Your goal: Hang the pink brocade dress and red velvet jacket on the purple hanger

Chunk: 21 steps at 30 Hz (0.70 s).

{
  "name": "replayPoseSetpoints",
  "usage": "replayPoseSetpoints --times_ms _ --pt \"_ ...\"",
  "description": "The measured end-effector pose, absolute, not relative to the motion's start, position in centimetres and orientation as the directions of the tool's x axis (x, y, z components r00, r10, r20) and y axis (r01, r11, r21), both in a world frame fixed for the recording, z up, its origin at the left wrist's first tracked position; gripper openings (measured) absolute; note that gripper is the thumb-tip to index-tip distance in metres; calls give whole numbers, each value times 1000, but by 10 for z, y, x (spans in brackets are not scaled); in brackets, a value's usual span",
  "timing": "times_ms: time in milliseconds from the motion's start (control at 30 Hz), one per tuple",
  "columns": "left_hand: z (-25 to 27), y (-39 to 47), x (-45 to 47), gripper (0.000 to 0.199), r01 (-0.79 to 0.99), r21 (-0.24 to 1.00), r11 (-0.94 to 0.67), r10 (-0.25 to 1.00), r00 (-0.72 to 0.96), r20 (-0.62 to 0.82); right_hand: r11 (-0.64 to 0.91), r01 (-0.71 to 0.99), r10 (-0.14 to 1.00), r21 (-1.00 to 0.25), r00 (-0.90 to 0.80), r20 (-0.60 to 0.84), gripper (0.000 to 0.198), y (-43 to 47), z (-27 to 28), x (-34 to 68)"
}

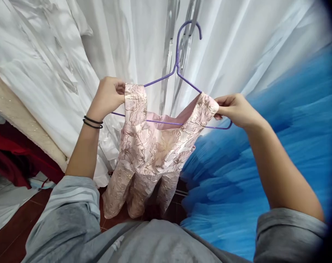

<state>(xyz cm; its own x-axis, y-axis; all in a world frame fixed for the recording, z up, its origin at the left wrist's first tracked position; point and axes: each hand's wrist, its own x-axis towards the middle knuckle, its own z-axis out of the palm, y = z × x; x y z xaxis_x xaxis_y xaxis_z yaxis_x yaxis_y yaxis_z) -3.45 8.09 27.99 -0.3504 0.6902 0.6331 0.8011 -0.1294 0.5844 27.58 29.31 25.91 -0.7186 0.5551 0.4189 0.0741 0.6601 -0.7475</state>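
A sleeveless pink dress (157,146) with a gold floral pattern hangs on a purple hanger (177,65) in front of me. My left hand (108,95) pinches the outer edge of the dress's left shoulder strap, its fingertips partly hidden. On the other side, my right hand (234,109) grips the right strap between thumb and fingers. The hanger's arms pass inside both straps, and its lower bar shows across the neckline. Its hook points up, close to shiny grey strips (170,54) behind it. The flared skirt falls in folds toward the floor.
White garments (50,65) hang at the left, with white curtain-like fabric (144,44) behind the dress. A ruffled blue tulle garment (264,175) fills the right side. Dark red cloth (15,157) lies at the lower left, above a reddish tiled floor (26,226).
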Motion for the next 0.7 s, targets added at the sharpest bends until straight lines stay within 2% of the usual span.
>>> replayPoseSetpoints --times_ms 167,200,300,367,433,500,567,700 --pt "281 80 -42 37 919 360 158 719 -357 596 699 156 595 -698 -668 447 18 282 248 275" --pt "283 79 -44 35 928 324 186 742 -349 572 705 165 607 -690 -643 467 18 279 248 275" --pt "286 76 -52 9 945 284 163 812 -292 506 668 114 642 -735 -587 493 11 275 249 278" --pt "286 75 -57 33 942 320 98 840 -251 482 603 27 642 -797 -609 465 19 274 251 283" --pt "283 73 -62 41 900 434 23 850 -246 465 545 -37 624 -838 -649 435 23 276 251 289" --pt "280 73 -66 38 799 599 -58 856 -268 441 517 -60 626 -854 -654 425 21 278 250 295" --pt "276 74 -70 34 694 709 -123 839 -309 449 510 -71 649 -857 -622 438 23 280 248 298" --pt "265 82 -76 14 683 710 -169 763 -365 533 545 -114 674 -830 -530 515 32 284 240 296"
